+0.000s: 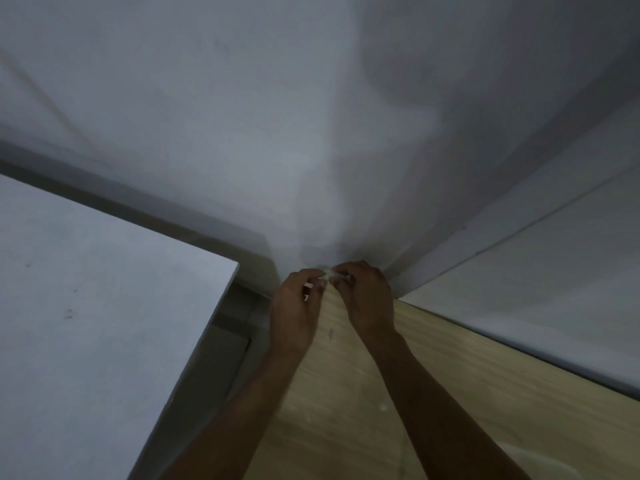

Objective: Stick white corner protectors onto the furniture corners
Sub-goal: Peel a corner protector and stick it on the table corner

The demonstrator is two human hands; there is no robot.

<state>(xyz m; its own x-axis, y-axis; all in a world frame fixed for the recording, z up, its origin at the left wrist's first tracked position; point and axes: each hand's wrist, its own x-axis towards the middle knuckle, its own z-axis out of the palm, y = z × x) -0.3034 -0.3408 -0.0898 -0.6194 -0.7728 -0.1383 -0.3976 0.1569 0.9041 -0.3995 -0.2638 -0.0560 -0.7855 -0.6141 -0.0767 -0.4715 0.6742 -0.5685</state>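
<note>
Hands meet at six o'clock: left hand and right hand both pinch a small white corner protector over the far corner of the wooden table; judged light, soft and sticky-backed, best gripped by its edges; walls crowd twelve o'clock, a white cabinet lies at nine.

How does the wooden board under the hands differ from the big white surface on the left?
The wooden board is pale yellow with visible grain; the white surface is plain grey-white with a few dark specks. Both hands work over the board's far end; nothing touches the white surface. Both are flat with straight edges.
</note>
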